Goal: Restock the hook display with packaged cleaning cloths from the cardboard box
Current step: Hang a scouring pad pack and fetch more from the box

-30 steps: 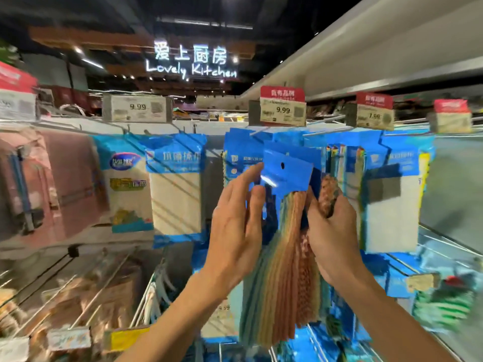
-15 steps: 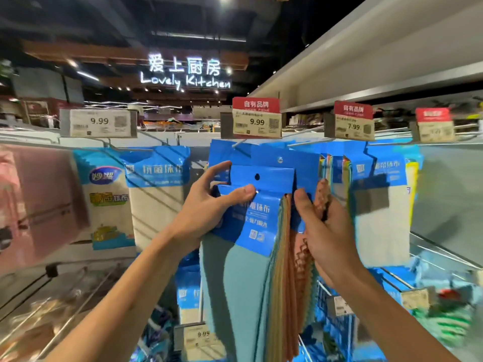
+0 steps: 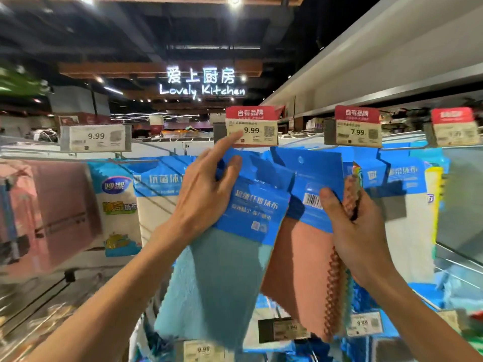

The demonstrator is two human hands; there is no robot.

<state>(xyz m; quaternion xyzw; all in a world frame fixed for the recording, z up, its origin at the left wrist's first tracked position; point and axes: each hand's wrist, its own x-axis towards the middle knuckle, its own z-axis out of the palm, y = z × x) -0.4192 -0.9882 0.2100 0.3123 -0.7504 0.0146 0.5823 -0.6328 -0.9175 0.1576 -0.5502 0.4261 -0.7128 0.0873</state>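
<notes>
My left hand [image 3: 206, 189] pinches the blue header card of a teal cleaning cloth pack [image 3: 217, 280], index finger stretched up toward the 9.99 price tag [image 3: 251, 129]. That pack hangs tilted in front of the hook row. My right hand [image 3: 352, 231] grips a bundle of cloth packs [image 3: 311, 246], thumb across the barcode on a blue card with a hang hole; a salmon cloth faces me, zigzag edges of more cloths behind. The cardboard box is out of view.
Blue-carded cloth packs [image 3: 407, 194] hang on the hooks to the right under a 7.99 tag [image 3: 357, 131]. White cloth packs [image 3: 156, 197] and pink towels [image 3: 52, 210] hang to the left. Lower rows carry more price tags [image 3: 364, 323]. A shelf runs overhead at right.
My left hand has pulled the teal pack off the bundle and lifted it left and up toward the hook. The right hand's bundle now shows its salmon back side.
</notes>
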